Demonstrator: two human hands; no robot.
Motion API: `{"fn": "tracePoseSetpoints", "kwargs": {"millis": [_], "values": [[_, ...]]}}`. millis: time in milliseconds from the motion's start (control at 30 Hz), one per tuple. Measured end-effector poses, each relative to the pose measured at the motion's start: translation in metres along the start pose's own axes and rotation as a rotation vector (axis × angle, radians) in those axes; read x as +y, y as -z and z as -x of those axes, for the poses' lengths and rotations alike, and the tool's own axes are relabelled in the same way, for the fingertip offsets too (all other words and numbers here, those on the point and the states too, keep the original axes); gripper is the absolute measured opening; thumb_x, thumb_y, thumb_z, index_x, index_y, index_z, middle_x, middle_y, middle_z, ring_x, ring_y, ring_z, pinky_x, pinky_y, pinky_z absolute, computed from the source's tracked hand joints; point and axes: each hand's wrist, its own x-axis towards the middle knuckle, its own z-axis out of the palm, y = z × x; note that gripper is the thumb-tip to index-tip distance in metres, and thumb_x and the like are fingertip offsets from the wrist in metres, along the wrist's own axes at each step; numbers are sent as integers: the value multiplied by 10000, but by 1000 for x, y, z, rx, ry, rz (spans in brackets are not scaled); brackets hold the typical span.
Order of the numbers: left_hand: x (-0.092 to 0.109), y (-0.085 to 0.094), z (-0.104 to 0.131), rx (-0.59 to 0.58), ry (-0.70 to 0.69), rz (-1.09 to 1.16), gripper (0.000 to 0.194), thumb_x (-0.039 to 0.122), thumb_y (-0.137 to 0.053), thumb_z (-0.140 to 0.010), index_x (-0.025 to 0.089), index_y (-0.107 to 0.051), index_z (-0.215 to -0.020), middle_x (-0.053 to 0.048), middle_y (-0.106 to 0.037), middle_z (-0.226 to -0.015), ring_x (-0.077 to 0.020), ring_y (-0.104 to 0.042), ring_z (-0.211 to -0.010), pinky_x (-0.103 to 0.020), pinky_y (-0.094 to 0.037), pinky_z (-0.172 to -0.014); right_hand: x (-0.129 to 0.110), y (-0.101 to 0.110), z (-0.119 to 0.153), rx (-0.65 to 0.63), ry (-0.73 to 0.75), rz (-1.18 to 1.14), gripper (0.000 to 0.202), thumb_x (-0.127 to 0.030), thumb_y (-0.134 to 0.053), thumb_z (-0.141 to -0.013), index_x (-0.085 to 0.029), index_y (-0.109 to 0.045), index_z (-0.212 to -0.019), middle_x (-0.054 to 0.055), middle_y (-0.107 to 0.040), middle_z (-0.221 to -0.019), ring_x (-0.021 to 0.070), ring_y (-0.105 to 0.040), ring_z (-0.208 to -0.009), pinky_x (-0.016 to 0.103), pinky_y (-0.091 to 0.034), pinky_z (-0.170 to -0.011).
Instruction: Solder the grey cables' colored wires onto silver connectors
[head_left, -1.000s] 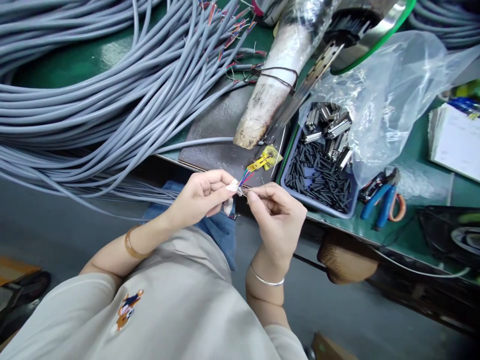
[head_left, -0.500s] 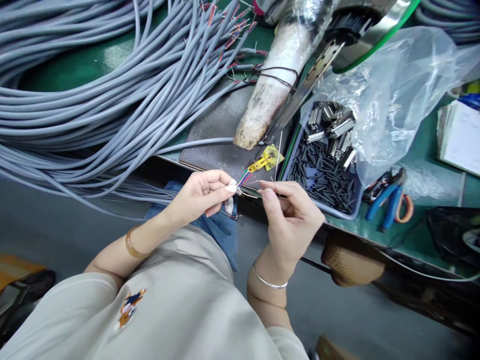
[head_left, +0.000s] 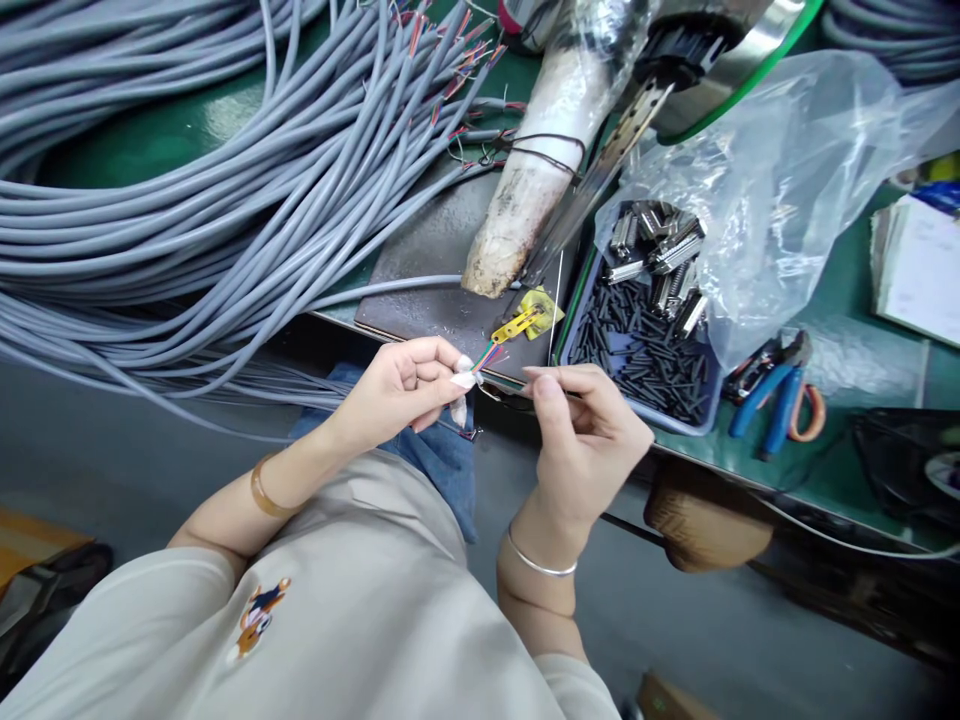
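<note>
My left hand (head_left: 409, 385), with white coverings on its thumb and a fingertip, pinches a bundle of thin coloured wires (head_left: 487, 356). The blue, green and red strands fan out from the fingertips toward a yellow slotted piece (head_left: 513, 325). That piece lies over a crumpled yellow scrap (head_left: 541, 314) on the dark plate. To the right, my right hand (head_left: 581, 430) is closed in a pinch, thumb against forefinger, apart from the wire ends. What it holds, if anything, is too small to make out. A thin white line (head_left: 557, 295) stands upright just above it.
Grey cables (head_left: 247, 230) with stripped ends fill the bench's left. A wrapped white cylinder (head_left: 517, 200) slants over the dark plate (head_left: 420, 260). A blue tray (head_left: 709, 420) holds black tubes and metal connectors, with plastic bag (head_left: 795, 190) behind. Blue-handled cutters (head_left: 780, 400) lie right.
My right hand has shifted slightly right, away from the wires. My left hand stays on the wire bundle, whose strands now spread more. The whole view has moved slightly.
</note>
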Motion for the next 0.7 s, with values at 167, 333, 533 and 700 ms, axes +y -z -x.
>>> {"fn": "tracePoseSetpoints", "kwargs": {"millis": [167, 333, 533, 700], "values": [[1, -3, -1, 14, -1, -2, 395, 405, -865, -764, 139, -591, -865, 10, -689, -588, -20, -432, -383, -138, -301, -367, 0, -3, 4, -36, -23, -24, 105, -285, -717, -926, -229, -758, -847, -4, -672, -766, 93, -543, -614, 254, -322, -497], [0, -6, -1, 39, 11, -17, 405, 335, -914, -700, 134, -610, -877, 22, -687, -603, -24, -465, -417, -132, -338, -386, -2, -4, 5, -79, -42, -20, 68, -273, -742, -899, -222, -748, -853, -21, -635, -767, 57, -395, -516, 260, -270, -476], [-5, -6, 0, 10, -44, -61, 368, 327, -901, -724, 128, -626, -864, 21, -683, -637, -36, -554, -492, -137, -397, -451, -4, -7, 3, -145, -80, -3, 97, -283, -729, -887, -200, -724, -836, -31, -615, -761, 38, -312, -476, 258, -240, -460], [-4, -5, 0, 17, -55, -48, 403, 328, -908, -719, 145, -605, -911, 30, -684, -621, -50, -579, -497, -145, -411, -471, -1, -9, 2, -139, -150, -56, 140, -269, -710, -878, -195, -679, -763, -46, -550, -691, 44, -311, -479, 251, -224, -454]]}}
